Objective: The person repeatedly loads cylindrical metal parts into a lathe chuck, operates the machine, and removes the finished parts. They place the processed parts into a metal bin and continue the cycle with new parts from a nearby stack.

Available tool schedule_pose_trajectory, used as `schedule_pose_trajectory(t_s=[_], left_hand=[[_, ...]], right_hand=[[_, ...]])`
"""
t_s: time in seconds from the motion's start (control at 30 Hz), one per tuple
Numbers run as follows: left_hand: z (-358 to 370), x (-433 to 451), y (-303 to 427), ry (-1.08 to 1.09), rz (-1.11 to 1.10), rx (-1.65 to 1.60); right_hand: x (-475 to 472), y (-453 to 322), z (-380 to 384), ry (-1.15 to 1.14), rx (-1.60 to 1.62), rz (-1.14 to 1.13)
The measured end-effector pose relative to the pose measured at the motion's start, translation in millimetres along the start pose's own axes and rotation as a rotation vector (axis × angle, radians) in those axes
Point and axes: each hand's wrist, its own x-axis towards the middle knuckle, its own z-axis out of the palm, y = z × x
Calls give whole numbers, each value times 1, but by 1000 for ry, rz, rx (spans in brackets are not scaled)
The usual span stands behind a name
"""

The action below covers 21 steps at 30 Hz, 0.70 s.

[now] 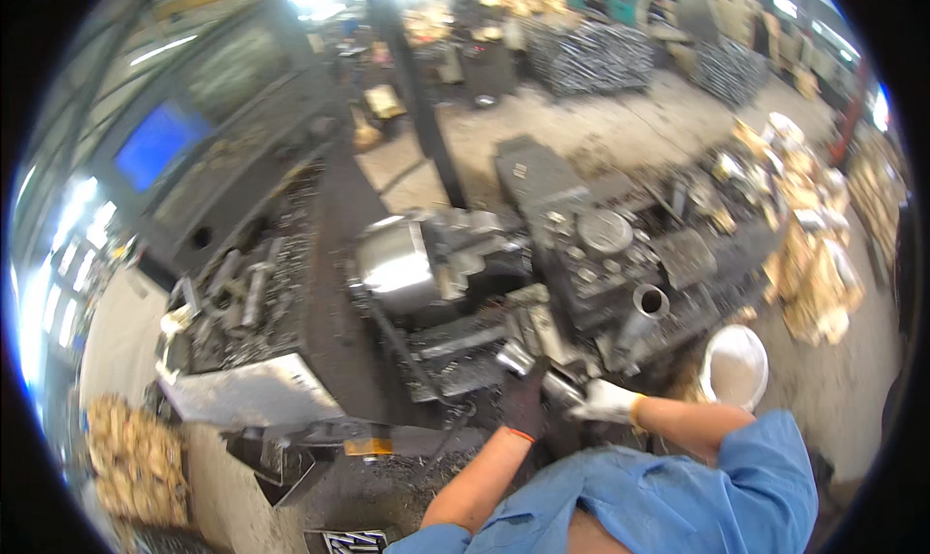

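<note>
A shiny metal cylinder (515, 358) lies slantwise across the front of a lathe, close to my body. My left hand (524, 403), in a dark glove with an orange cuff edge, is wrapped around its middle. At the cylinder's right end is my right hand (610, 403) in a white glove, its fingers partly hidden but closed against the metal. Beyond my hands is the lathe's large bright chuck (396, 260), its jaws facing right. Right of the chuck, a hollow metal tube (639, 325) leans with its open end up beside the dark machine carriage (567, 263).
A white bucket (735, 369) stands right of my right arm. Wrapped bundles (814, 278) are piled farther right. Metal chips and offcuts (247, 300) fill a tray at left, above a pale metal panel (251, 394). Stacked metal parts (592, 56) stand across the floor.
</note>
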Motion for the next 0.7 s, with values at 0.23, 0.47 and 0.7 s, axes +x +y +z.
schedule_pose_trajectory(t_s=[0.23,0.47,0.7], left_hand=[[-9,4,-14,-140,-421,-790],[-35,-1,3,-422,-495,-773],[-5,-5,16,-435,-431,-486]], right_hand=[[-64,98,-55,-104,-146,85],[-243,276,-145,280,391,947],[-140,210,-219,805,-520,470]])
